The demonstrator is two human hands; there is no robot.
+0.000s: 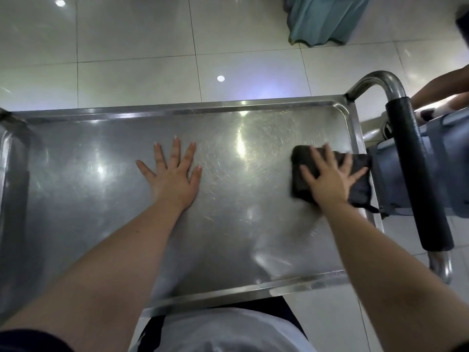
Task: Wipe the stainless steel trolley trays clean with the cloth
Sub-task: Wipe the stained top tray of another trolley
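Tiled floor point(132, 72) fills the upper frame; steel trolley tray point(76, 199) spans the middle. Your left hand point(172, 174) lies flat at tray center, fingers spread, holding nothing. Your right hand point(330, 179) presses flat on the dark cloth point(302, 156) at the tray's right edge, beside the black-padded handle point(416, 174).

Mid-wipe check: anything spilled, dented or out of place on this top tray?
Nothing spilled or damaged stands out. The tray shows only fine swirl marks and light glare. The dark cloth, pressed flat under the right hand, laps over the tray's right rim. The left hand lies flat mid-tray.
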